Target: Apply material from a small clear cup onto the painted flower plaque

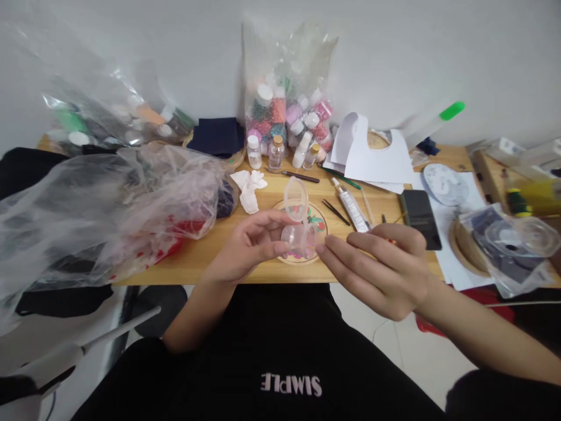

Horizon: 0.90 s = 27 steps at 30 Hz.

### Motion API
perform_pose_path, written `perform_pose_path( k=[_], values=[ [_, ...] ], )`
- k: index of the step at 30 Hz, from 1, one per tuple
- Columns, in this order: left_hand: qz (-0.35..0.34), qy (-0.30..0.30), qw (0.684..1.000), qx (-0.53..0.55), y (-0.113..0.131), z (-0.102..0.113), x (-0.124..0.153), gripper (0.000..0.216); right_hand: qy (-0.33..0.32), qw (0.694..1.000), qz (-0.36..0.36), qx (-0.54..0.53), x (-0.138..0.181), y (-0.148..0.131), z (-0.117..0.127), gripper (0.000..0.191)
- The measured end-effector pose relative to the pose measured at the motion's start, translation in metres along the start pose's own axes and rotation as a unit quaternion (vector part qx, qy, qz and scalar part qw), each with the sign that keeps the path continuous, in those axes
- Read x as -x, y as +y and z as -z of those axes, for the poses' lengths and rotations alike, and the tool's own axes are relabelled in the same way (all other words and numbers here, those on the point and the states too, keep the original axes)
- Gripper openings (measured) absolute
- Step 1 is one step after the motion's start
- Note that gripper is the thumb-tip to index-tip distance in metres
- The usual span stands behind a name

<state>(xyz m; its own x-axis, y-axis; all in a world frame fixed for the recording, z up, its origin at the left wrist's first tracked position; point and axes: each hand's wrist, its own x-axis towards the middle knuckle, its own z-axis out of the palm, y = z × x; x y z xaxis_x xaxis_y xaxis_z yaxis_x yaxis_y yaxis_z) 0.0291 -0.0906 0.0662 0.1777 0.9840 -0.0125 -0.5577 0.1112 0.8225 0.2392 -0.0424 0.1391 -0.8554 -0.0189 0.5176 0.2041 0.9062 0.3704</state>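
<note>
Pinches a small clear jar [299, 237], lid flipped up, between thumb and fingertips of the left hand [252, 242], just above a round wooden hoop [323, 221] at the near edge of the table [197, 260]. Touches the jar's right side with the straight, close-set fingertips of the right hand [381, 266], gripping nothing. Has tweezers [336, 211], a glue tube [352, 207] and a dark phone [419, 216] lying just beyond.

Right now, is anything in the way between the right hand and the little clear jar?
No, nothing visible is in the way. The left hand holds the little clear jar, its lid flipped up, and the fingertips of the right hand reach right to its side; whether they touch it is hard to tell.
</note>
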Motion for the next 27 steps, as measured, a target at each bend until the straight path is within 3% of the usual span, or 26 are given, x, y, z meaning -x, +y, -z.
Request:
perform_pose_path(
  k=[6, 10, 14, 20, 27],
  values=[
    [0.013, 0.002, 1.0, 0.001, -0.002, 0.002, 0.0, 0.028, -0.042, 0.999, 0.013, -0.006, 0.002, -0.004, 0.002, 0.026],
    [0.013, -0.001, 1.0, -0.014, -0.006, 0.005, 0.001, 0.028, -0.032, 0.996, -0.043, -0.074, 0.005, -0.006, 0.002, 0.021],
    [0.013, 0.01, 1.0, -0.026, -0.007, 0.006, 0.001, 0.03, -0.068, 0.989, -0.084, -0.097, 0.01, -0.008, -0.001, 0.024],
    [0.001, -0.007, 1.0, -0.023, -0.007, 0.006, 0.0, 0.025, -0.045, 0.999, -0.017, -0.026, 0.007, -0.01, -0.004, 0.021],
    [0.002, -0.008, 0.999, -0.033, -0.013, 0.01, -0.002, 0.025, -0.069, 0.997, -0.01, -0.036, 0.003, -0.011, -0.008, 0.022]
  ],
)
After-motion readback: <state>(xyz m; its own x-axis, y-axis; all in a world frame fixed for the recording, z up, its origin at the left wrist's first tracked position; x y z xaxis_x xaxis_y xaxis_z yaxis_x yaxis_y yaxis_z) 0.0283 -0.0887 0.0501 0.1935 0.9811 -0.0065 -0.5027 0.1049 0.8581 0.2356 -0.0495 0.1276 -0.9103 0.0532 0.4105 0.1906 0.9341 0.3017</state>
